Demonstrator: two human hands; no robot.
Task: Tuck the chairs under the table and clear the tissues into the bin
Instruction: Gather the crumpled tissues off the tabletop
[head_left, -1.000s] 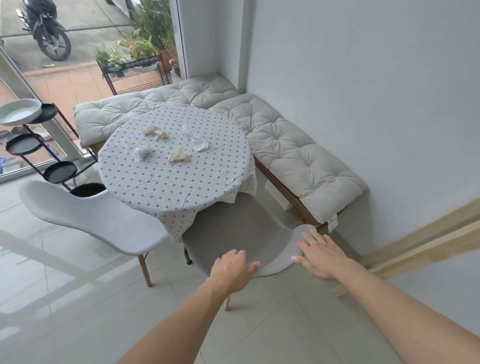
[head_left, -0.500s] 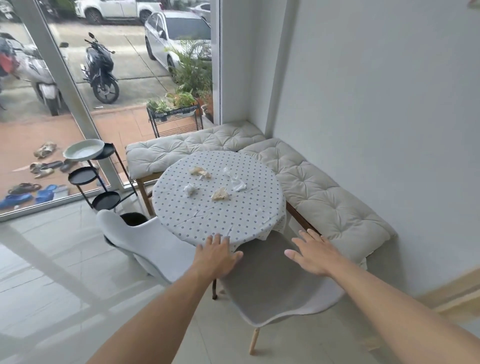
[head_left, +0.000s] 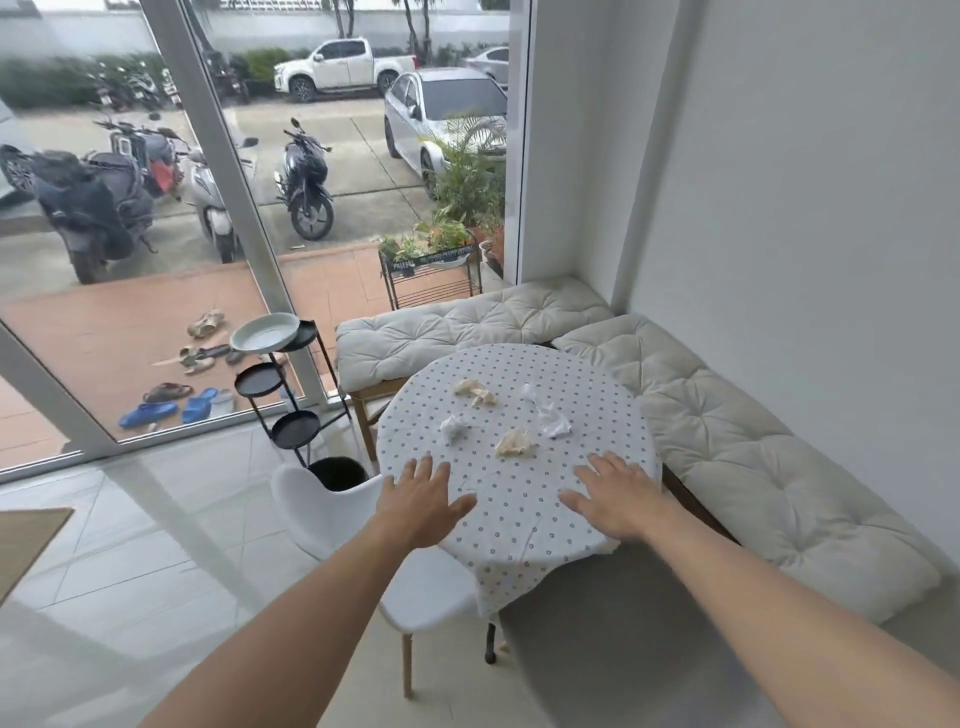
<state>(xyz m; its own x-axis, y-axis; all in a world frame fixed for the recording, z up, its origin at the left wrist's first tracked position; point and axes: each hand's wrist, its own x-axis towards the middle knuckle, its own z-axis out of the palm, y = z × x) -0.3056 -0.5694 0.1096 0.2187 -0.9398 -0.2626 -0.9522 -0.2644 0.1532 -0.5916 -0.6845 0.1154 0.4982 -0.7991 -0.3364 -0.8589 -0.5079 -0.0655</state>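
Observation:
A round table (head_left: 519, 525) under a dotted white cloth holds several crumpled tissues: a beige one (head_left: 475, 391) at the back, a white one (head_left: 454, 428), a beige one (head_left: 514, 442) and a white one (head_left: 551, 420). My left hand (head_left: 418, 501) and my right hand (head_left: 618, 499) hover open, fingers spread, over the near half of the table, holding nothing. The grey chair (head_left: 623, 639) stands below them with its front under the cloth's edge. A white chair (head_left: 363, 540) sits at the table's left, partly under it. A black bin (head_left: 338, 472) shows behind the white chair.
Cushioned benches (head_left: 727, 457) run along the wall and window behind the table. A black three-tier stand (head_left: 280, 384) with a pale dish on top stands left of the table by the glass wall. Pale floor tiles extend to the left.
Both hands have left the grey chair's back and risen over the table top. My view has lifted, and the grey chair now sits further under the cloth.

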